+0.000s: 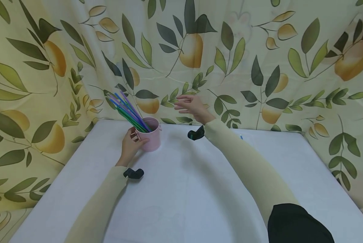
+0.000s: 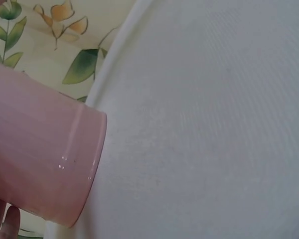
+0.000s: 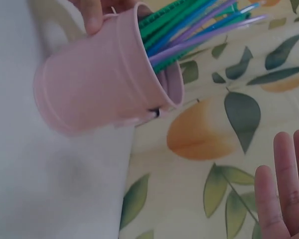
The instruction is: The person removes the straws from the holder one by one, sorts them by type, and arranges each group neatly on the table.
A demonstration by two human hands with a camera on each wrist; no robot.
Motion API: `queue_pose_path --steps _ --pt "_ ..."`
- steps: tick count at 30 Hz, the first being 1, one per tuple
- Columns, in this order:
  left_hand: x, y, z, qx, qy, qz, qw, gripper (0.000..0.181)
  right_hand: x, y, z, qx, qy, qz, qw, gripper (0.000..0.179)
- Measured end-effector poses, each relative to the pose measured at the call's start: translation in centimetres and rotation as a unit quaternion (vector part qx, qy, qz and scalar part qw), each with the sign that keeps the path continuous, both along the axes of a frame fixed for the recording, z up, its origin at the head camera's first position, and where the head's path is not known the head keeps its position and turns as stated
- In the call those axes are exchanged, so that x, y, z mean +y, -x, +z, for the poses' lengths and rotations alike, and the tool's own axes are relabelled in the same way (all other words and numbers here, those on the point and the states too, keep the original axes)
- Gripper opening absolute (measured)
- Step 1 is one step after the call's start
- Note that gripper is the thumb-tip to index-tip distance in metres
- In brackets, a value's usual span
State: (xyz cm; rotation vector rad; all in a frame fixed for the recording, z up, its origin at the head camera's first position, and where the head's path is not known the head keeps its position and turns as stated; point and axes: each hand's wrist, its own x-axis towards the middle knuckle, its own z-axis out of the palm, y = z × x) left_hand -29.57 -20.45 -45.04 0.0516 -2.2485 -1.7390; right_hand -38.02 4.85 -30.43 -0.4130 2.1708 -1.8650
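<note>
A small pink bucket (image 1: 152,140) stands near the table's back left, holding several thin green, blue and purple plastic sticks (image 1: 130,113) that lean to the left. My left hand (image 1: 130,143) grips the bucket's left side, thumb across its front. In the left wrist view the bucket (image 2: 45,144) fills the left edge, with fingertips just below it. My right hand (image 1: 195,107) is raised right of the bucket, apart from it, fingers extended and holding nothing. Several straight fingers (image 3: 289,199) of it show in the right wrist view, away from the bucket (image 3: 94,74).
A white-covered table (image 1: 169,189) spreads under both arms. Behind and beside it hangs a curtain (image 1: 230,84) printed with leaves and fruit. A tiny blue object (image 1: 241,137) lies near the back edge, right of the right forearm. Dark wrist cameras (image 1: 134,173) sit on both sleeves.
</note>
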Motion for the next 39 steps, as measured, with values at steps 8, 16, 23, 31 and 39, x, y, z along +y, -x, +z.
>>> queue_pose_path --steps 8,16,23,31,39 --pt "0.0 0.0 0.3 -0.030 -0.045 -0.013 0.9985 0.078 -4.6 0.3 -0.5 0.009 -0.010 0.029 0.9995 0.041" --pt "-0.1 0.1 0.2 -0.048 -0.063 -0.021 0.9966 0.080 -8.1 -0.3 -1.2 0.028 -0.015 0.067 0.9972 0.040" --pt "-0.1 -0.2 0.9 -0.064 -0.068 -0.026 0.9953 0.080 -10.6 -0.9 -2.3 0.052 -0.020 0.088 0.9945 0.035" --pt "-0.4 0.4 0.2 -0.066 -0.047 -0.013 0.9966 0.080 -12.4 -1.4 -3.3 0.045 -0.024 0.094 0.9943 0.031" --pt "-0.4 0.4 0.2 -0.064 -0.061 -0.016 0.9959 0.079 -13.3 -1.5 -4.2 0.071 -0.061 0.086 0.9919 0.026"
